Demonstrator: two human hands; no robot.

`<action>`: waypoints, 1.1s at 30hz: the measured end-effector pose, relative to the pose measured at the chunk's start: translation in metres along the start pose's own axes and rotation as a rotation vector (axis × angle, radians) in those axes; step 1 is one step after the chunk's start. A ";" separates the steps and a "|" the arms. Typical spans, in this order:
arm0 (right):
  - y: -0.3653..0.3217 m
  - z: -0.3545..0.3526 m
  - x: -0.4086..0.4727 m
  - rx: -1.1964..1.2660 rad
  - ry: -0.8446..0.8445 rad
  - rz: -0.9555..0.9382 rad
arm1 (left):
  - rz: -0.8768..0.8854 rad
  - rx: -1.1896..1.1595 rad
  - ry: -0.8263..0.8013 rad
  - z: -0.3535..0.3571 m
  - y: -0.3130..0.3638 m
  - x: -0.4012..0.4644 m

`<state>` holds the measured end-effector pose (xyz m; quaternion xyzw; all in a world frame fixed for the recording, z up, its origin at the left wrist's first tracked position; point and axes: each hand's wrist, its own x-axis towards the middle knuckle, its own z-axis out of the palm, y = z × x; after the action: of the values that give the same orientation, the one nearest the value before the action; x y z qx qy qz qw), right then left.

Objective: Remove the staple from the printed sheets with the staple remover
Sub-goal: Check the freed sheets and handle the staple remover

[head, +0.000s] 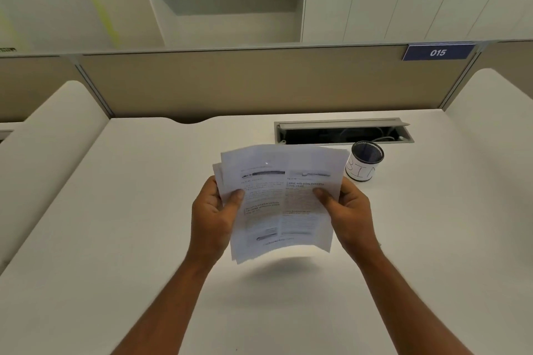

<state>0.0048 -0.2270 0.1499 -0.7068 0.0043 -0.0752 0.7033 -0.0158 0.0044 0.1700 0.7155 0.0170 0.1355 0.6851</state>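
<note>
Paper printed sheets [281, 202] held above the desk [115, 210] — left hand [212, 216] and right hand [350, 215] each grip pinching an edge.

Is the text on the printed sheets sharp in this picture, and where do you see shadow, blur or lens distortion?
Head view: the white printed sheets, held by the left hand and right hand, are soft; only bold headings are partly legible. A blurred shadow lies on the white desk beneath them. The wide lens bends the beige partition and desk edges. Lighting is even, without strong glare.
</note>
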 end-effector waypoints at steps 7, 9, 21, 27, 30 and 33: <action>0.031 0.004 -0.009 0.004 -0.017 0.070 | -0.098 0.008 -0.023 0.007 -0.039 -0.014; 0.035 0.006 -0.011 -0.006 -0.018 0.082 | -0.108 0.026 -0.027 0.010 -0.045 -0.016; 0.036 0.017 -0.012 -0.024 0.013 0.031 | -0.144 0.004 -0.007 0.015 -0.051 -0.011; 0.042 0.016 -0.010 -0.041 0.013 0.028 | -0.142 0.029 -0.027 0.014 -0.058 -0.010; 0.048 0.015 -0.009 -0.043 -0.005 0.054 | -0.167 0.026 -0.035 0.014 -0.061 -0.009; 0.051 0.012 -0.009 -0.024 -0.014 0.054 | -0.166 0.038 -0.031 0.014 -0.062 -0.009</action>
<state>0.0024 -0.2149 0.0981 -0.7155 0.0195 -0.0513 0.6965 -0.0110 -0.0072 0.1069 0.7264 0.0680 0.0669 0.6807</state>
